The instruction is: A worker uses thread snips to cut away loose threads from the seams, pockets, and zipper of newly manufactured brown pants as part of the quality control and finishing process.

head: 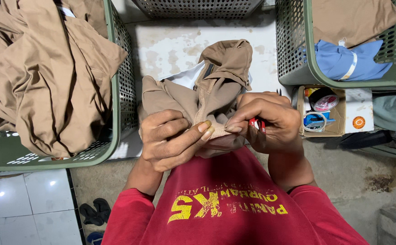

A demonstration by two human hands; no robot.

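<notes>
A tan garment (216, 81) is bunched up in front of my chest, above my red shirt. My left hand (168, 138) pinches a fold of its seam between thumb and fingers. My right hand (270, 120) grips the same fold from the right and also holds a small red-handled tool (257, 123), mostly hidden under the fingers. Both hands touch at the fabric's lower edge.
A green perforated basket (116, 68) at left is heaped with tan clothes. Another green basket (298, 54) at right holds tan and blue garments. A small cardboard box (339, 131) of tape and thread sits beside it. Sandals (93, 211) lie on the floor at lower left.
</notes>
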